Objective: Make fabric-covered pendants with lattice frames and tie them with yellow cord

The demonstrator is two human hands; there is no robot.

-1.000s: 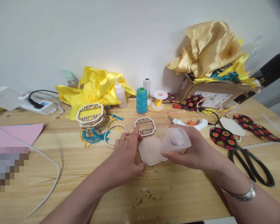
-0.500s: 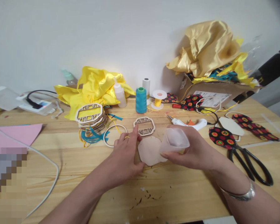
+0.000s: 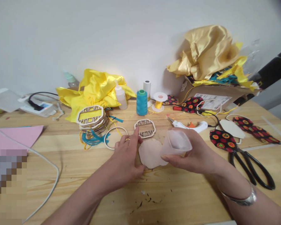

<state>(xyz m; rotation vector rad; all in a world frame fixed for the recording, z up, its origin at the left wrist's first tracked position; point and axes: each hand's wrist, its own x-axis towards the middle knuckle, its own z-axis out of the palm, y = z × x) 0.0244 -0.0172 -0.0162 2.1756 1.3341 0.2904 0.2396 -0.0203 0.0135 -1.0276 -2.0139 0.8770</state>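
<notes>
My right hand [image 3: 192, 153] is wrapped round a translucent plastic bottle [image 3: 176, 142], tilted with its broad base towards me. Its far end is hidden, and it hangs over the right side of a pale, scalloped flat panel [image 3: 151, 153] on the table. At that panel's left edge rests my left hand [image 3: 127, 156], thumb and index finger spread apart. The left index fingertip comes close to a wooden lattice frame [image 3: 152, 132] lying just behind the panel. Left of this hand is a thin round hoop [image 3: 106, 141], partly covered by its fingers.
Stacked lattice frames [image 3: 93, 126] with teal tassels stand left. Behind are yellow satin [image 3: 93, 87], a squeeze bottle [image 3: 121, 98], a teal thread cone [image 3: 141, 104] and a gold thread spool [image 3: 158, 105]. A glue gun [image 3: 196, 126], black-handled scissors [image 3: 255, 168] and a cardboard box [image 3: 189, 93] are right.
The view has tilted slightly, so everything sits a little lower in the picture. Both hands, the bottle and the panel keep nearly the same places on the table.
</notes>
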